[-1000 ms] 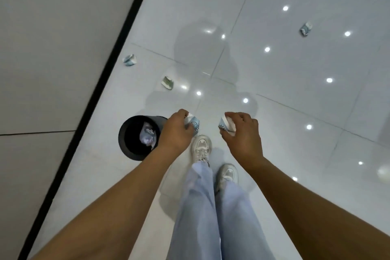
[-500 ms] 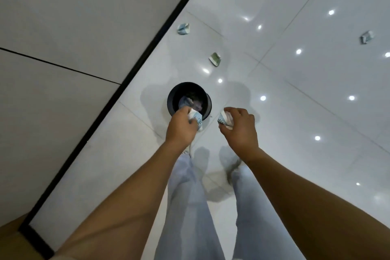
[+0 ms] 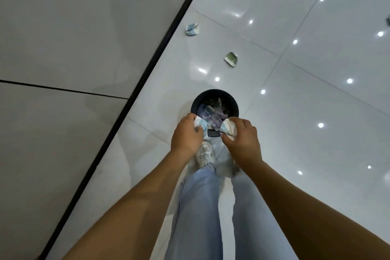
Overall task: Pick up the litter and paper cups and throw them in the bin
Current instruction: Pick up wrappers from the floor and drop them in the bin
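Note:
A round black bin (image 3: 214, 93) stands on the white tiled floor, with crumpled cups and paper inside. My left hand (image 3: 186, 135) grips a crushed white-and-blue paper cup (image 3: 201, 125) at the bin's near left rim. At the near right rim my right hand (image 3: 242, 138) holds another crushed cup (image 3: 229, 127). Both hands are just above the bin's near edge. Two more crushed cups lie on the floor beyond the bin: a bluish one (image 3: 192, 30) near the wall and a greenish one (image 3: 231, 59).
A grey wall (image 3: 73, 38) with a black skirting strip (image 3: 147, 74) runs diagonally along the left. My legs in light blue jeans and a white shoe (image 3: 204, 153) stand just before the bin. Another piece of litter (image 3: 387, 21) shows at the right edge.
I have stepped closer to the bin; it now sits directly ahead between my hands. Both hands, still holding their cups, have reached the bin's near rim.

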Demonstrator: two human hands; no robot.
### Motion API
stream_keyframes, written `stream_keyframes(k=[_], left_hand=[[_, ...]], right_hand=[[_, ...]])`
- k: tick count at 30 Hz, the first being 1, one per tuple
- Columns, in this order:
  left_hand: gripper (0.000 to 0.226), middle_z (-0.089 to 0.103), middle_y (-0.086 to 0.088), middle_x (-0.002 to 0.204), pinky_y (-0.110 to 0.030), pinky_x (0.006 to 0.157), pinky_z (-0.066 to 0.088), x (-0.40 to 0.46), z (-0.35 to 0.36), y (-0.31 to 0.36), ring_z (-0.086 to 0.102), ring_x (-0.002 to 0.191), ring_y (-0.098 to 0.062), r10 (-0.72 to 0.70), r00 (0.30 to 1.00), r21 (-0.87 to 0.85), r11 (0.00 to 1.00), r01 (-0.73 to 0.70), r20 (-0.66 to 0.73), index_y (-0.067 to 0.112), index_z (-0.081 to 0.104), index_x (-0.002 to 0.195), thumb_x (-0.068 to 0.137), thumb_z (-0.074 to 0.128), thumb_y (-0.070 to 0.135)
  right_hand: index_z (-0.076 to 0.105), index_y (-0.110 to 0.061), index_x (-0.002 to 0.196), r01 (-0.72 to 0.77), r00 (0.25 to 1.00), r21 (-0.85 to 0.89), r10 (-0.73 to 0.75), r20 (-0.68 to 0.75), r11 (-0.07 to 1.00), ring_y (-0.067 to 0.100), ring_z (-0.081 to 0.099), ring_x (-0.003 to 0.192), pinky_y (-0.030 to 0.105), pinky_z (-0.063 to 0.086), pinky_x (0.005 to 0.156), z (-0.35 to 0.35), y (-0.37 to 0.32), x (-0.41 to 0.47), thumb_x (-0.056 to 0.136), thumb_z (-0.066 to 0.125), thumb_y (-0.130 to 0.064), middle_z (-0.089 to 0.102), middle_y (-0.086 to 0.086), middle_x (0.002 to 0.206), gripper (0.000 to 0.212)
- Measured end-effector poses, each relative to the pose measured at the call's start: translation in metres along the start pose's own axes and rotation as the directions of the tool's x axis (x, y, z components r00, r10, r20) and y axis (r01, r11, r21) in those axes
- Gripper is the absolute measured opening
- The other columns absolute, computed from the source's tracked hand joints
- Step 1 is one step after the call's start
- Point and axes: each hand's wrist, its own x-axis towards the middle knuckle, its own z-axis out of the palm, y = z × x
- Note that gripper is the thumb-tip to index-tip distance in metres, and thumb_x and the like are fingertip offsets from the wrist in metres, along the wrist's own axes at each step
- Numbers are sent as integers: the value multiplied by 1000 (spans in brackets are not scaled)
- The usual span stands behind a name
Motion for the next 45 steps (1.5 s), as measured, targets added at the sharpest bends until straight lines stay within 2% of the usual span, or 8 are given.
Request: stream_keyframes(k=[7,14,20,26,29,32,38,45], left_hand=[[18,60,-4,105,-38,77,52,43,18,-23,58,90,-22,-45,999,-8,999,45,-5,16,53,106,88,51,16],[15,60,-5,103,-44,77,54,73,36,-36,59,88,-22,-80,996,13,997,80,34,14,52,103,89,50,16],[12,61,-6,100,-41,70,54,89,53,-9,59,85,-23,-42,997,20,999,41,63,16,53,101,89,51,16],[42,52,-12,123,-40,87,47,110,69,4,53,109,-30,-114,958,196,979,63,264,10,42,132,93,51,23],[33,52,-12,120,-41,84,48,114,63,7,53,106,-30,-160,950,270,959,85,268,9,47,122,93,51,25],[25,55,-8,114,-42,83,49,118,46,14,54,101,-26,-91,970,276,961,26,224,11,50,113,93,49,25],[34,52,-6,127,-35,88,46,150,-4,29,54,110,-23,43,989,206,976,-71,140,12,51,125,94,49,24],[36,51,-4,131,-28,89,42,210,-77,24,52,114,-20,171,974,204,958,-200,151,14,49,128,93,48,22]], right_hand=[[48,-18,133,-3,999,-35,4,41,999,25,46,115,26,38,83,39,6,59,88,65,-27,51,5,131,49],[39,-16,142,-80,974,-106,100,205,991,30,44,125,40,45,96,61,22,103,90,60,-23,40,5,146,57],[45,-16,137,-138,970,-114,158,185,984,28,50,118,37,45,91,41,39,102,90,53,-20,47,8,139,48],[43,-19,139,-192,960,-95,207,186,977,25,53,115,34,45,90,22,49,99,91,53,-22,47,6,139,49],[43,-19,139,-206,961,-71,215,172,976,23,53,116,32,45,91,16,44,101,92,52,-22,48,5,139,48],[44,-19,138,-203,966,-40,207,156,978,22,54,111,27,42,83,8,28,104,92,51,-20,50,5,134,46],[45,-16,135,-189,977,-3,188,102,982,27,52,114,35,46,88,-1,-18,124,91,51,-18,49,8,134,45],[43,-17,137,-252,968,91,250,36,964,25,51,114,28,42,83,24,-87,163,92,50,-17,48,7,134,45]])
